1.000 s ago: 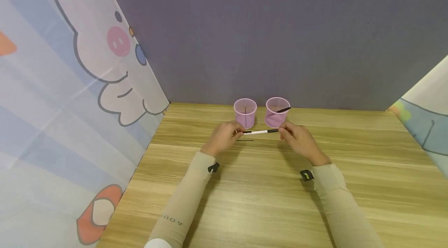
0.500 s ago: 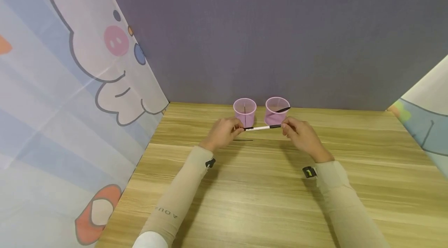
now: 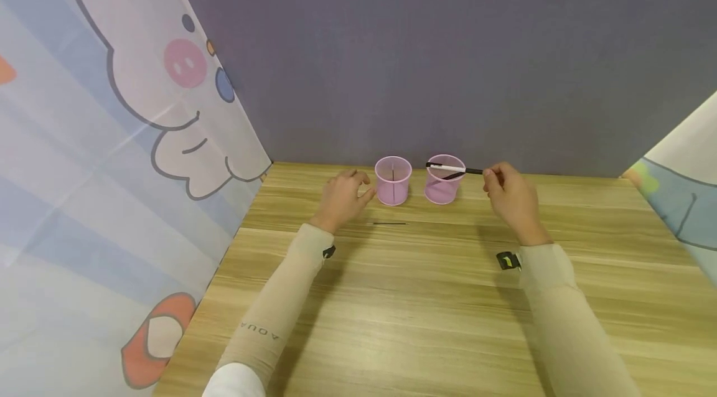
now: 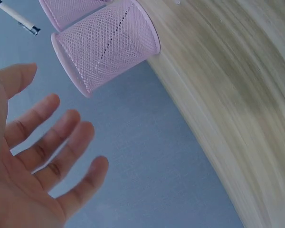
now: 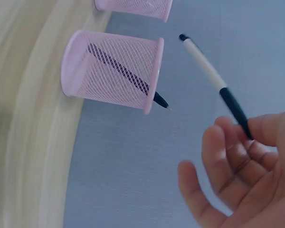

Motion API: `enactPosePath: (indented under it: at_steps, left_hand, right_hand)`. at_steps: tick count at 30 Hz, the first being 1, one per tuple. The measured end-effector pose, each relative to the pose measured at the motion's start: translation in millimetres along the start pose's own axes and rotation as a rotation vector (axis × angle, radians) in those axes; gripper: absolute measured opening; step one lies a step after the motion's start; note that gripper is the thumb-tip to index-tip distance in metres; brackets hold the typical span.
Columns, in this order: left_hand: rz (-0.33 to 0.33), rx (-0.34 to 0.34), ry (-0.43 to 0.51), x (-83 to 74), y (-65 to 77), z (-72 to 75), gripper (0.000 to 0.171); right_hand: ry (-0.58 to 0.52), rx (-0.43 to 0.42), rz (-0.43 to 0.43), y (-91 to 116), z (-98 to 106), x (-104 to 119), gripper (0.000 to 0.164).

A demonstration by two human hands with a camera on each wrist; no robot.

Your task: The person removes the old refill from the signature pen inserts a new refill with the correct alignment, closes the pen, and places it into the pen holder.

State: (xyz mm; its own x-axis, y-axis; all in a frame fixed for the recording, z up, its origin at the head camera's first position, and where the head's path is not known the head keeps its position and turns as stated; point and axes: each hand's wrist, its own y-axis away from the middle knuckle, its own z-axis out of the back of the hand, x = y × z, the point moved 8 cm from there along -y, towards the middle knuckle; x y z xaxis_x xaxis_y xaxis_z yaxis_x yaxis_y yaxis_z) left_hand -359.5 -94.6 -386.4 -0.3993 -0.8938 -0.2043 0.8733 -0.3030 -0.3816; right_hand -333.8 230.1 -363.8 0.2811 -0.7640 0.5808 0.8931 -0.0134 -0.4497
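My right hand [image 3: 512, 201] pinches a white pen with black ends [image 5: 206, 69] by its tip end, between thumb and fingers. The pen points left and overlaps the rim of the right pink mesh cup [image 3: 440, 191] in the head view; in the right wrist view it is above the cup's mouth. A black pen [image 5: 118, 66] leans inside that cup, its tip past the rim. My left hand [image 3: 342, 198] holds nothing, fingers relaxed and spread, just left of the left pink mesh cup [image 4: 107, 47]. A thin dark stick shows upright inside this cup.
A thin dark rod [image 3: 390, 223] lies on the wooden table [image 3: 403, 322] in front of the left cup. Behind the cups rises a grey wall panel [image 3: 437, 61]. A cartoon-printed curtain [image 3: 84, 210] hangs along the left side.
The left hand has let go of the white pen and drawn back left. My right hand has carried the pen up and right, to over the right cup.
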Motion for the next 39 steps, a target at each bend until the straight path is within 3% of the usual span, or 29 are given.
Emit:
enactPosePath:
  at_steps: [8,14,25,33,39]
  left_hand:
    - [0.077,0.027,-0.043,9.6,1.6,2.8,0.046]
    - [0.105,0.055,-0.072,13.6,2.4,1.2,0.052]
    - [0.147,0.087,-0.087,24.6,0.8,-5.5,0.061]
    - [0.166,0.11,-0.104,29.3,0.3,-9.2,0.064]
    - [0.181,0.116,-0.11,30.6,-0.1,-8.6,0.064]
  right_hand:
    - [0.091,0.057,-0.035,-13.5,0.2,0.4,0.034]
    - [0.16,0.162,-0.054,-24.1,-13.4,-3.5,0.036]
    - [0.226,0.215,-0.057,-38.3,-39.1,-6.8,0.029]
    - [0.213,0.206,-0.092,-37.6,-51.3,-12.7,0.027]
    - [0.188,0.164,-0.128,-31.5,-48.1,-16.1,0.033]
